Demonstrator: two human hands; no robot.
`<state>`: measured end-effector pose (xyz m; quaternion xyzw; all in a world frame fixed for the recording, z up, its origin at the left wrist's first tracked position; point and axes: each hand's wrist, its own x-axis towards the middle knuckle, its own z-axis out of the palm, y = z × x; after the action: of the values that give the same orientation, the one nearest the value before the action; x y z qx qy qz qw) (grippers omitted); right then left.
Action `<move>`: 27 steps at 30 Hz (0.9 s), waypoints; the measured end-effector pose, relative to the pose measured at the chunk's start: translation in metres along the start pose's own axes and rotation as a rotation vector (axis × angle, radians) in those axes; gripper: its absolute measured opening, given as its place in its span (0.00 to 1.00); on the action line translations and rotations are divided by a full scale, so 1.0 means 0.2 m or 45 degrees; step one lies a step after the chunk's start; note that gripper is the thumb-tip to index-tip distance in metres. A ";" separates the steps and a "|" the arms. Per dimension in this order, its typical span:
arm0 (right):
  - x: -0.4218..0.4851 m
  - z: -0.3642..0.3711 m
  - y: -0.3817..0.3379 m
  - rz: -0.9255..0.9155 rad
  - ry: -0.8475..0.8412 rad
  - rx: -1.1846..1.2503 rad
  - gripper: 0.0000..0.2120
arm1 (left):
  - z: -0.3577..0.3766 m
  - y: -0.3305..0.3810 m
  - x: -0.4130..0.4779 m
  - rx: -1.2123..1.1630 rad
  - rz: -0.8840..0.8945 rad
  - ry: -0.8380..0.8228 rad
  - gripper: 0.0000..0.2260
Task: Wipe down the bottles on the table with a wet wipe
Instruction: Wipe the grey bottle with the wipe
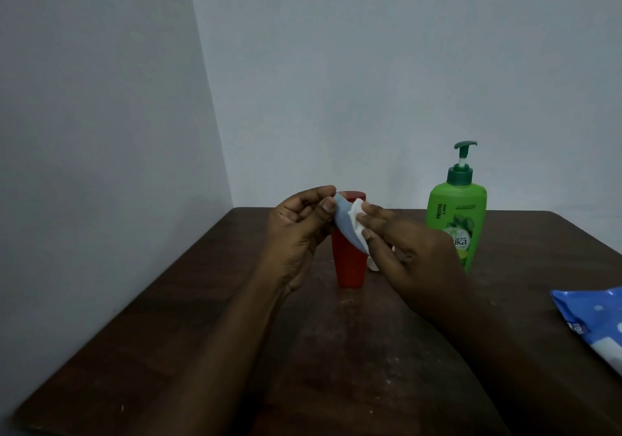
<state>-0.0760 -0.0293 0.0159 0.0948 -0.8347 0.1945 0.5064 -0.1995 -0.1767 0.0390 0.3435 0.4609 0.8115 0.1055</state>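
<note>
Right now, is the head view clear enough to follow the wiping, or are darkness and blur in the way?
Head view: dim, flat lighting, no glare; the left hand and right hand look dark and slightly soft; the wipe and small blue-grey item are readable; the green pump bottle label is partly legible; wide-angle bending shows at the table edges.
</note>
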 end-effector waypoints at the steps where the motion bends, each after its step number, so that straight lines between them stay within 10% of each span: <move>1: 0.00 -0.01 0.00 0.018 0.009 0.002 0.16 | 0.00 0.00 0.00 0.008 0.001 -0.017 0.12; 16: 0.03 -0.01 0.03 0.439 -0.157 0.365 0.05 | 0.02 -0.03 -0.02 0.089 0.075 -0.135 0.11; 22: 0.04 -0.03 0.04 0.793 -0.359 0.757 0.26 | 0.05 -0.04 -0.04 0.073 0.067 -0.152 0.12; 27: 0.05 -0.05 -0.01 1.003 -0.478 1.014 0.24 | 0.05 -0.01 -0.03 0.044 0.097 -0.053 0.14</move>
<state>-0.0713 -0.0256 0.0287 -0.0067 -0.7450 0.6462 0.1651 -0.1889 -0.1721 0.0373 0.3796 0.4591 0.7994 0.0781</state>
